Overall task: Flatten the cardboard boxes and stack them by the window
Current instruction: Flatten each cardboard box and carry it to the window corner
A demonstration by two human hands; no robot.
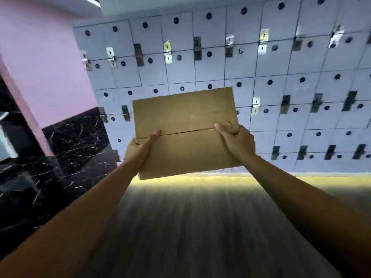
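Observation:
A flattened brown cardboard box (184, 125) is held up in the air in front of me, its broad face toward the camera, with a seam running across its middle. My left hand (138, 151) grips its left edge, thumb lying on the face beside the seam. My right hand (234, 141) grips the right edge, with the thumb curled over the front. Both arms are stretched forward. No window is in view.
A wall of grey lockers (281, 87) with round locks fills the space behind the box. A pink wall (44, 63) with a black marble base (66, 149) stands at the left. Below lies a dark wood-look floor (190, 227), blurred by motion.

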